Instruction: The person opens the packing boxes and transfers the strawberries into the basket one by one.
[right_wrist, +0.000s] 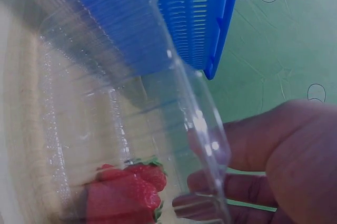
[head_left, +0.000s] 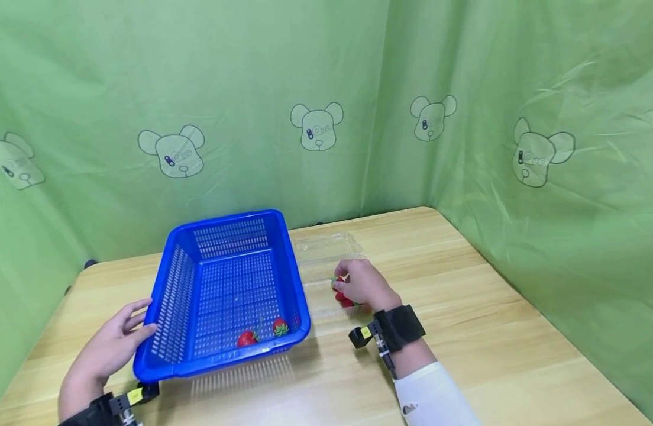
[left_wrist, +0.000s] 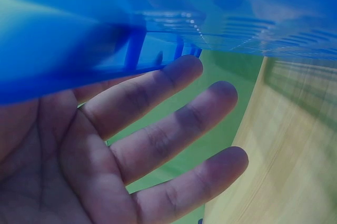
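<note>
On the left of the head view, my left hand (head_left: 110,342) holds the rim of a blue slotted plastic basket (head_left: 298,290), thumb over the edge. In the left wrist view its other fingers (left_wrist: 195,113) spread below the rim. Two strawberries, a left one (head_left: 246,338) and a right one (head_left: 280,326), lie inside at the basket's near end. My right hand (head_left: 365,284) reaches into a clear plastic box (head_left: 318,269) beside several strawberries (right_wrist: 126,195). The right wrist view shows its bent fingers through the clear wall, with a gap between thumb and fingers and no strawberry visible there.
The wooden table (head_left: 465,307) carries the basket and the clear box, which stands just right of the basket. Green curtains (head_left: 252,89) with bear-head prints enclose the table at the back and sides.
</note>
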`<state>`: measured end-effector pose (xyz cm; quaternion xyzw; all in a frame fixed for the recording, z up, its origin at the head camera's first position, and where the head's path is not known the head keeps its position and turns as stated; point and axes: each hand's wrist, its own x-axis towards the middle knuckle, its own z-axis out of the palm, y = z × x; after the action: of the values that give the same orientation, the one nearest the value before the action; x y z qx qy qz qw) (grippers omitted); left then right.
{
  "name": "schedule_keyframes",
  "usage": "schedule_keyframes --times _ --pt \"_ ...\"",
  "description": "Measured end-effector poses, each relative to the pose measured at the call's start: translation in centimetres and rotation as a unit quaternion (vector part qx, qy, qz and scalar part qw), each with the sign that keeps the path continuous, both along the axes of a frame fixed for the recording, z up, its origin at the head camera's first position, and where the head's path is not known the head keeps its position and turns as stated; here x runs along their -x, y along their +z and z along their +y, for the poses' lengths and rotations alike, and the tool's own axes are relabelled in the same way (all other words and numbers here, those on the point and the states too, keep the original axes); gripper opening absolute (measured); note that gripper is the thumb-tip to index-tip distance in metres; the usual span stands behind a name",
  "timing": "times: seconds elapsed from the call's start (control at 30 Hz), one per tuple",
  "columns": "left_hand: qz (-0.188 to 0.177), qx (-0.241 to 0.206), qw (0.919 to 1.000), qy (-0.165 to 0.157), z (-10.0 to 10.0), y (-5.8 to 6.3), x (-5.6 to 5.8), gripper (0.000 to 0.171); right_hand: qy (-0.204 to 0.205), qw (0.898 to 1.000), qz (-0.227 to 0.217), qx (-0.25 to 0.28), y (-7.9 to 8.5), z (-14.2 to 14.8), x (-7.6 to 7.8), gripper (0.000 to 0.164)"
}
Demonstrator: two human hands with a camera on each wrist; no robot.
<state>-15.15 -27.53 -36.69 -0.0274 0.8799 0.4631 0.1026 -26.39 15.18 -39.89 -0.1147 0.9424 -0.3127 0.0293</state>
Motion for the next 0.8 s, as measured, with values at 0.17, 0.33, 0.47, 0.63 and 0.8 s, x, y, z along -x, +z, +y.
schedule_keyframes --times 0.17,0.33,0.47,0.63,0.8 --pt "0.0 0.001 1.0 0.001 -0.02 -0.02 0.04 0.061 0.001 1.0 -0.013 -0.018 -0.21 -0.14 -0.05 0.006" --pt "0.002 0.005 1.0 -0.002 -0.09 -0.16 0.07 0.061 0.017 0.999 -0.01 -0.04 -0.43 -0.29 -0.1 0.005" --pt "0.002 0.003 1.0 -0.001 -0.18 -0.43 0.03 0.061 0.028 0.998 0.002 -0.063 -0.56 -0.41 -0.17 0.007" --pt "-0.002 -0.004 1.0 0.002 -0.3 -0.46 0.06 0.062 0.027 0.997 0.008 -0.066 -0.5 -0.61 -0.16 0.007" --pt "0.002 -0.01 1.0 0.0 -0.1 -0.24 0.02 0.062 0.022 0.998 0.001 -0.063 -0.58 -0.69 -0.14 0.006"
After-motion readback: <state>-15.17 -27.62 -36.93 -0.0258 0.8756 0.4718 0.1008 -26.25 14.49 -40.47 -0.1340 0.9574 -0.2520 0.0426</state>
